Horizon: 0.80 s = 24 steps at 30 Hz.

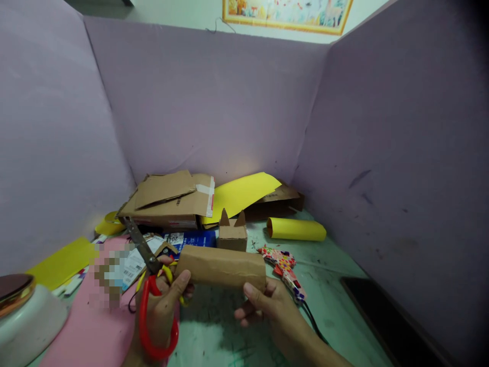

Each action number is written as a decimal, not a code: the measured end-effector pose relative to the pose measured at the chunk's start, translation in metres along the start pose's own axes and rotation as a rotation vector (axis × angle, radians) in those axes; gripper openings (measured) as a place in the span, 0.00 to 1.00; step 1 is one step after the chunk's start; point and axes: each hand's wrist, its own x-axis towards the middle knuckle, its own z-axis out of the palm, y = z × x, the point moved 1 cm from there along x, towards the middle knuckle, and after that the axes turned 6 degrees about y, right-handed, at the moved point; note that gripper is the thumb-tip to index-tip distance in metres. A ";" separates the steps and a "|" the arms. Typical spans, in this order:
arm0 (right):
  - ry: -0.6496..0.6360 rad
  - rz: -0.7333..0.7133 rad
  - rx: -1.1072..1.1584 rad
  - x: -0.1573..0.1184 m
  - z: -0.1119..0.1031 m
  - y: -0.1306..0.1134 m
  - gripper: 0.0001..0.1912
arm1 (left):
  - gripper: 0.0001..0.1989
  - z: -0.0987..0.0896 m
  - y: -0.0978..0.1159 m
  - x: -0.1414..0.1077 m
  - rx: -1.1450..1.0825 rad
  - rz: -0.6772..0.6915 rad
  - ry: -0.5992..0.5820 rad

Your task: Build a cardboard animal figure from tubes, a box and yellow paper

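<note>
A brown cardboard tube (223, 266) lies crosswise between my two hands, above the table. My left hand (168, 295) pinches its left end between thumb and fingers. Large scissors with red handles (143, 321) hang on that same hand, their metal blades pointing up and to the left. Something with yellow loops also shows at these fingers. My right hand (267, 306) holds the tube's lower right end with the thumb in front. Just behind the tube stands a small cardboard box with two pointed ears (233, 237).
Cardboard pieces (164, 196) and a yellow sheet (244, 193) lie at the back. A yellow roll (297, 229) and a floral-patterned tool with a cord (284, 267) are right of centre. Pink paper (91, 326) and a white container (34, 321) stand left; a dark flat object (385, 321) lies right.
</note>
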 end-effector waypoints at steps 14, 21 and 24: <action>-0.081 0.071 -0.066 0.003 -0.003 -0.005 0.22 | 0.28 0.003 0.005 -0.003 -0.018 -0.036 -0.014; -0.058 -0.028 0.141 0.016 -0.008 0.005 0.24 | 0.34 -0.009 -0.002 0.014 -0.080 -0.054 0.088; -0.003 -0.043 0.178 0.020 -0.013 0.000 0.23 | 0.31 -0.014 -0.005 0.024 -0.122 -0.039 0.099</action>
